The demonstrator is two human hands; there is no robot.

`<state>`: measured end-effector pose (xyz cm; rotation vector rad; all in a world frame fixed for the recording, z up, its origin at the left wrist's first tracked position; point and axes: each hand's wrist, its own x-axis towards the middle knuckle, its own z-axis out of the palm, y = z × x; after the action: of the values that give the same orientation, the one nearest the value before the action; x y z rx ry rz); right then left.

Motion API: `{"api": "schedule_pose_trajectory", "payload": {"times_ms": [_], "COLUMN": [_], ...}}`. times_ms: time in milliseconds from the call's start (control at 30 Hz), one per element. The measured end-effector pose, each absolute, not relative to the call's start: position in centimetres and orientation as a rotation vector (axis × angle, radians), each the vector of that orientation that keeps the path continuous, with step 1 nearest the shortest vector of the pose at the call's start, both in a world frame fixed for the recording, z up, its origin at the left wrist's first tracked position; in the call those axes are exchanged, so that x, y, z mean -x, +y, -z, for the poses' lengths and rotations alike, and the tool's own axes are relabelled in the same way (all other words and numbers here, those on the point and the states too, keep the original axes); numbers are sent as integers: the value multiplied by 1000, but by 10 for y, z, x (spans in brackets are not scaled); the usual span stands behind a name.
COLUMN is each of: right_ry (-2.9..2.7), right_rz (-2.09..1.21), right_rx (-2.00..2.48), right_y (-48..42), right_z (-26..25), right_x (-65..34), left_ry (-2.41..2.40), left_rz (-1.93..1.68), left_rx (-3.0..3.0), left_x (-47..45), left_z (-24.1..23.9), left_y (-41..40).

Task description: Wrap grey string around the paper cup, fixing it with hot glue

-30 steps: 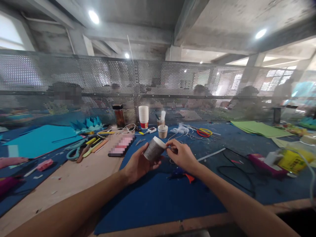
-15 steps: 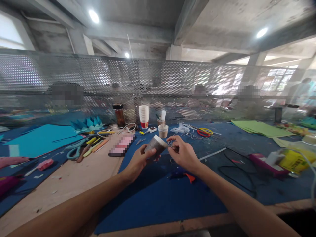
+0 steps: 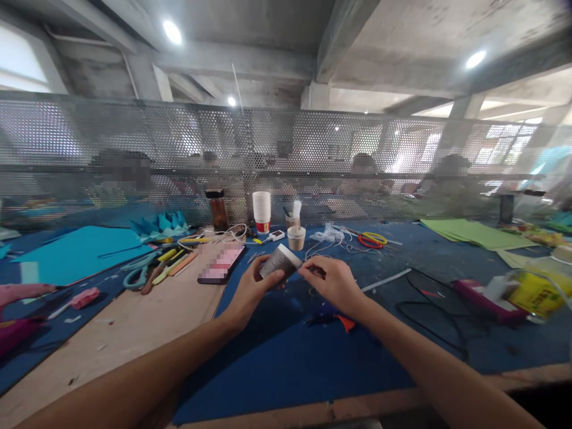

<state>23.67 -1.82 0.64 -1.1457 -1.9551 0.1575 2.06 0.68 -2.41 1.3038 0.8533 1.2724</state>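
My left hand (image 3: 256, 285) is wrapped round a grey paper cup (image 3: 277, 266) with a white band at one end, holding it tilted above the blue mat. Close to that white end is my right hand (image 3: 329, 277), its thumb and fingertips pinched together. Whatever sits between those fingertips is too small to make out. Under the right wrist lie a dark blue thing and an orange scrap (image 3: 345, 323). Just beyond the cup stands a small paper cup (image 3: 296, 238) with a pale stick-like thing in it.
A phone (image 3: 221, 263), cutters and knives lie to the left, near blue paper (image 3: 80, 253). Stacked paper cups (image 3: 261, 211) and a brown jar (image 3: 217, 210) stand by the perforated screen. Scissors (image 3: 372, 239), a black cable (image 3: 431, 310) and green paper (image 3: 473, 238) are on the right.
My right fingers have closed in and dropped slightly beside the cup's white end; thin grey strands seen there before are now mostly hidden. The left hand still holds the cup.
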Motion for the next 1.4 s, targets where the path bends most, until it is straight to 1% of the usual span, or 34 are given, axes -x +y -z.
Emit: {"api": "schedule_pose_trajectory", "payload": {"times_ms": [333,600,1000,1400], "right_ry": [-1973,-1996,-2010,-2045], "right_rz": [-192,-188,-170,-197], "right_rx": [1207,1240,1295,1254], "right_y": [-19,-18,-19,-19], "right_z": [-6,-8,-6,-8], "right_x": [-238,-237,-236,-238], "left_ry": [812,723,734,676], "left_rz": [-1260,-1182,-1155,-1099], "left_rx": [-1205,-1163,-1124,-1082], "left_x": [-22,-22,-22,-22], "left_z": [21,23,22,23], "left_y": [4,2,0,5]}}
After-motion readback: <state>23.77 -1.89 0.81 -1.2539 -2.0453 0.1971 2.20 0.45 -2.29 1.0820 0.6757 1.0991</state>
